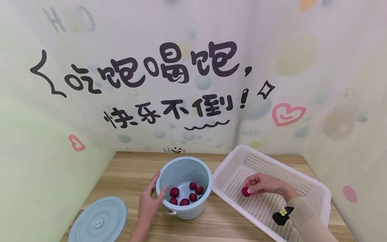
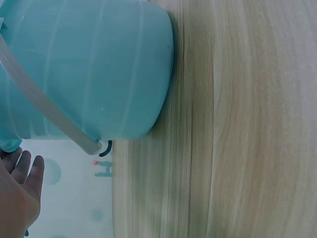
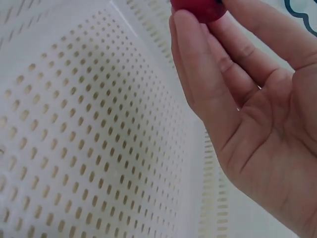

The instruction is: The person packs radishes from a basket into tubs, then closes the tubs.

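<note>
A light blue bucket (image 1: 190, 212) stands upright on the table, with several small round dark-red fruits (image 1: 184, 202) on its bottom. My left hand (image 1: 149, 205) rests against the bucket's left side, thumb at the rim and fingers along the outside. In the left wrist view, the fingers of that hand (image 2: 22, 183) look fairly straight beside the bucket's rim. Over the white perforated basket (image 1: 232, 201), my right hand (image 1: 266, 184) pinches one small round dark-red fruit (image 3: 208, 11) between thumb and fingertips. The basket's bottom shows no other fruit.
A round light blue lid (image 1: 98, 220) lies on the wooden table (image 1: 133, 168) at the left. The bucket's pale handle (image 2: 44, 106) hangs down its side. A black object with a yellow label (image 1: 281, 216) sits at the right wrist. A printed curtain (image 1: 181, 20) stands behind.
</note>
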Action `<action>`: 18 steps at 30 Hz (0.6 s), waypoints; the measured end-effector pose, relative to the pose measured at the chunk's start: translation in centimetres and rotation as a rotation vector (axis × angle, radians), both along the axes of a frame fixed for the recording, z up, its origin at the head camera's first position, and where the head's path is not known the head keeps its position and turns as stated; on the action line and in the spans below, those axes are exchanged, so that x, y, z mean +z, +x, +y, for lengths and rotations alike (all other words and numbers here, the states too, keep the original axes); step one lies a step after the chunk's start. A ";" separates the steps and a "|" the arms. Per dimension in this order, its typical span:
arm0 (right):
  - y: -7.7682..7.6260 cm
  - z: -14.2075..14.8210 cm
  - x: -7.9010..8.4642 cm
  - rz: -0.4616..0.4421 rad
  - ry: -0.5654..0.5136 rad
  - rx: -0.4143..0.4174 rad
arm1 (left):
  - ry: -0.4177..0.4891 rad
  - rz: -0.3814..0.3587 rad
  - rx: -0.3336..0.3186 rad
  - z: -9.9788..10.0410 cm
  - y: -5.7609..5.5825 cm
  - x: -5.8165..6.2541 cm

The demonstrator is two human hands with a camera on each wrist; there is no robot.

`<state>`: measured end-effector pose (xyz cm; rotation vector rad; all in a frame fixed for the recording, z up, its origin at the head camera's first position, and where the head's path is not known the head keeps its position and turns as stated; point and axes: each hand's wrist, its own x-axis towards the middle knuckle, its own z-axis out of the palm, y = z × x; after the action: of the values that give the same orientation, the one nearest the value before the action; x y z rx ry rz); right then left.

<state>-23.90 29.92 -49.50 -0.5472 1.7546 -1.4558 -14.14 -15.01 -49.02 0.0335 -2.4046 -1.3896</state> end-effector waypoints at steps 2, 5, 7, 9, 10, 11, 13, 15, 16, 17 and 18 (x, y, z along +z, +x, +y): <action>0.0 -0.2 0.4 0.022 0.001 -0.011 | 0.001 0.012 0.001 0.0 0.0 -0.1; -0.1 -0.4 1.0 0.050 0.001 -0.026 | 0.001 0.019 0.001 0.0 -0.1 -0.3; -0.2 -0.7 1.3 0.064 -0.003 -0.034 | 0.003 0.024 0.000 0.0 -0.1 -0.3; -0.3 -1.0 1.6 0.075 -0.001 -0.044 | 0.002 0.021 0.002 0.1 -0.1 -0.4; -0.3 -1.2 1.8 0.082 -0.001 -0.048 | 0.004 0.021 0.002 0.1 -0.1 -0.3; -0.3 -1.4 2.1 0.090 0.000 -0.051 | 0.005 0.021 0.003 0.1 -0.1 -0.3; -0.3 -1.9 2.6 0.111 0.001 -0.053 | 0.006 0.023 0.006 0.1 0.0 -0.3; -0.3 -2.4 3.1 0.132 0.003 -0.058 | 0.007 0.023 0.006 0.0 0.0 -0.3; -0.3 -2.7 3.3 0.141 0.002 -0.058 | 0.007 0.028 0.006 0.0 0.0 -0.3; -0.3 -2.9 3.5 0.146 0.001 -0.059 | 0.006 0.032 0.006 0.0 0.0 -0.3; -0.4 -3.1 3.7 0.151 0.003 -0.061 | 0.006 0.034 0.006 0.0 0.0 -0.3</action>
<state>-24.25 26.84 -45.83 -0.6213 1.9048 -1.4867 -14.14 -14.97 -49.32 0.0186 -2.3710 -1.3834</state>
